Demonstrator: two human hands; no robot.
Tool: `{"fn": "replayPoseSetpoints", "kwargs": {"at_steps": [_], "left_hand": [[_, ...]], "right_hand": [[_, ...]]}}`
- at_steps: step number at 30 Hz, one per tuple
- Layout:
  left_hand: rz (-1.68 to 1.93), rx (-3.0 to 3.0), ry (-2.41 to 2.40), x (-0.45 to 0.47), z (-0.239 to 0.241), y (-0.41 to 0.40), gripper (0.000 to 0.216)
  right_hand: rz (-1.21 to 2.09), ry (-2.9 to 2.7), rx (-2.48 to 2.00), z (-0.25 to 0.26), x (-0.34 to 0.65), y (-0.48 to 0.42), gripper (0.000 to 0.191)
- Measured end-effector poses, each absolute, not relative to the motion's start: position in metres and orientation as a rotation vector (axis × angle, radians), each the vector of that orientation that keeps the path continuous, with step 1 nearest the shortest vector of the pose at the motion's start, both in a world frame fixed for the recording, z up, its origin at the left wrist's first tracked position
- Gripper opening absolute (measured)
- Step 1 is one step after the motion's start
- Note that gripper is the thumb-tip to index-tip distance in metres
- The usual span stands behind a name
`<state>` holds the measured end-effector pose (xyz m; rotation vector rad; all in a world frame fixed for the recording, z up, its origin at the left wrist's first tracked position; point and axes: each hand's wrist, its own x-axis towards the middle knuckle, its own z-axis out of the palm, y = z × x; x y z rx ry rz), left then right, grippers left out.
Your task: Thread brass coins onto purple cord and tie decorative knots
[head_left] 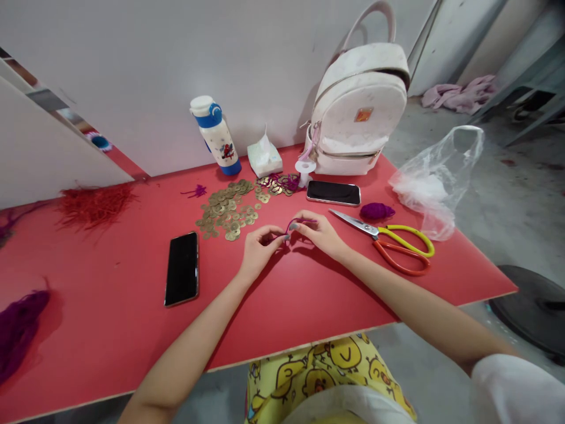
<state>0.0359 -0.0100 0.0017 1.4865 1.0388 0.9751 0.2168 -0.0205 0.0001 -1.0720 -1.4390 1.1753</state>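
Observation:
Above the red table (pixel 282 312), my left hand (pixel 259 250) and my right hand (pixel 320 234) are close together, fingertips nearly meeting. Both are closed in a pinch on a short purple cord (pixel 304 220), which runs between the thumbs and fingers; whether it is knotted is too small to tell. Beyond my left hand lies a spread of brass-coloured coins (pixel 227 206), many with holes in the middle. More coins tangled with purple thread (pixel 289 184) are behind my hands. A ball of purple yarn (pixel 376 211) rests to the right, near scissors (pixel 375 231) with yellow and red handles.
Two phones, one at left (pixel 182 268) and one at right (pixel 333 193), lie flat. Along the back stand a bottle (pixel 216 136), a tissue pack (pixel 265 158), a white spool (pixel 304 171) and a white backpack (pixel 359 118). A plastic bag (pixel 435 188) sits at right, red strands (pixel 95 203) at left.

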Motion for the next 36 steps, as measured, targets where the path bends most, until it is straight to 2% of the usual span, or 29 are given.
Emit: {"fn": "replayPoseSetpoints", "kwargs": {"at_steps": [5,8,12,17,20,27,31,36], "left_hand": [[1.039,1.504,1.053,0.035,0.002,-0.009,0.013],[1.075,1.523,1.043,0.034,0.002,-0.009,0.011],[1.117,1.487,1.132,0.033,0.001,-0.008,0.011],[1.112,1.611,1.297,0.032,-0.001,-0.006,0.014],[1.097,1.841,1.293,0.030,-0.002,-0.005,0.011],[1.022,2.028,1.021,0.029,0.000,-0.008,0.007],[1.057,1.929,0.871,0.030,0.000,-0.009,0.007],[1.168,1.713,0.954,0.029,-0.002,-0.005,0.007]], "right_hand": [[0.915,-1.782,-1.153,-0.005,0.212,-0.022,0.018],[0.926,-1.795,-1.140,-0.008,0.210,-0.023,0.012],[0.909,-1.798,-1.159,-0.008,0.212,-0.024,0.016],[0.557,-2.031,-1.151,-0.005,0.214,-0.029,0.026],[0.449,-2.009,-1.121,-0.004,0.214,-0.032,0.025],[0.597,-1.716,-1.192,-0.002,0.215,-0.029,0.016],[0.663,-1.656,-1.216,-0.002,0.215,-0.026,0.011],[0.733,-1.702,-1.163,-0.001,0.215,-0.025,0.009]]}}
